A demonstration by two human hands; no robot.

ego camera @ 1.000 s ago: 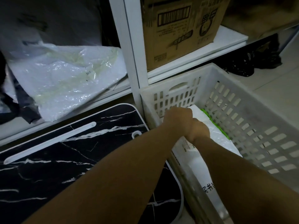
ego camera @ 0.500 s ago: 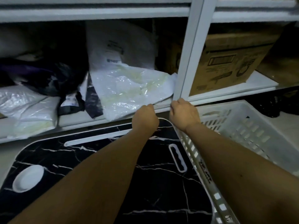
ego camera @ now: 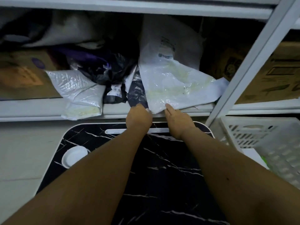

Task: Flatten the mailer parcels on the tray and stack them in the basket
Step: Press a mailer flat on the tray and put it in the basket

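A: From the head view, what do the hands hold?

B: The left hand (ego camera: 138,118) curls on the near corner of a crinkly white plastic mailer (ego camera: 175,88) at the shelf's (ego camera: 48,109) front edge. The right hand (ego camera: 177,120) lies straight-fingered against that corner.

A: And elsewhere?

B: A black marbled tray (ego camera: 162,159) lies below; a slotted white basket (ego camera: 259,135) stands off its right edge.

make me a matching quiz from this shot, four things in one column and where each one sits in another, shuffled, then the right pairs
Things:
1. white mailer
2. basket
3. tray
4. bubble mailer

Places:
A. far right, beside the tray
B. on the shelf, left of the black bags
C. below the shelf, under both forearms
D. on the shelf, at both hands' fingertips

Pairs: 1-D, 2-A, 3-C, 4-B
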